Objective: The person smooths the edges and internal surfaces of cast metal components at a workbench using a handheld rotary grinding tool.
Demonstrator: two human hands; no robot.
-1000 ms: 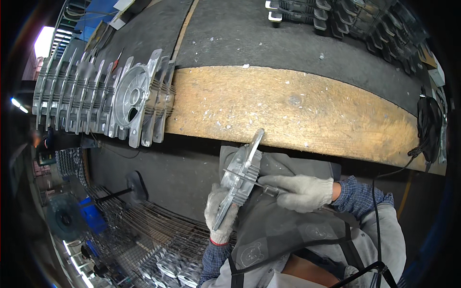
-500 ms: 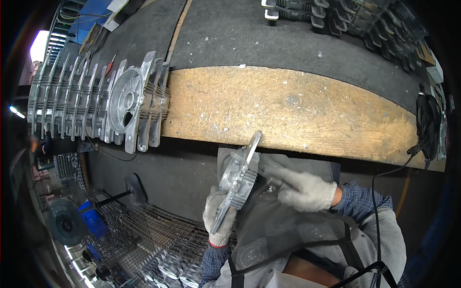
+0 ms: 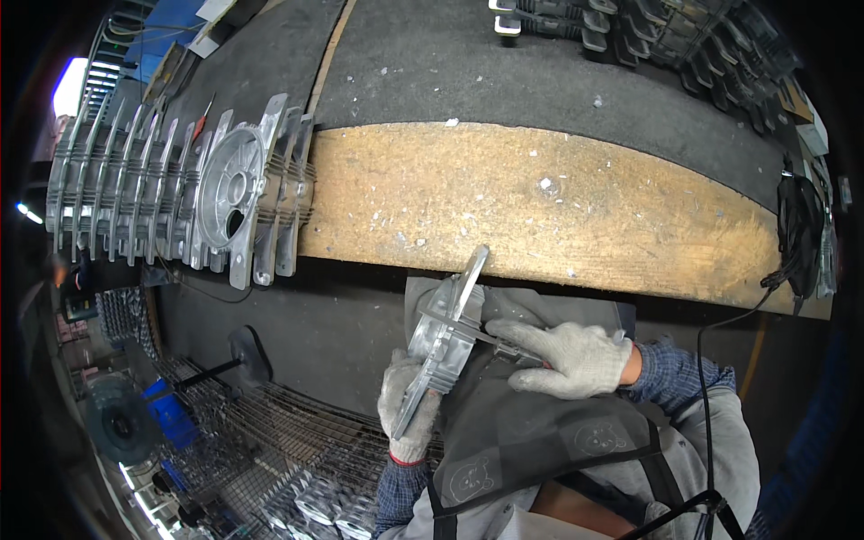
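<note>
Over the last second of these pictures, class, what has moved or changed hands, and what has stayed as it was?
Very little changed. The left hand still grips the cast metal part from below, and the right hand still holds a thin tool against it; part and hands shifted only slightly. Nothing was picked up or let go. The row of castings on the wooden bench stayed put.

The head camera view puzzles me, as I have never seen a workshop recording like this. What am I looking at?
The camera sits on a person's head and looks down, so edges bend. Both gloved hands work over a dark apron. The left hand holds a grey metal casting from below. The right hand presses a thin tool against it. Ahead is a worn wooden bench top, with a row of similar castings standing on edge at its left. A wire basket sits lower left.
</note>
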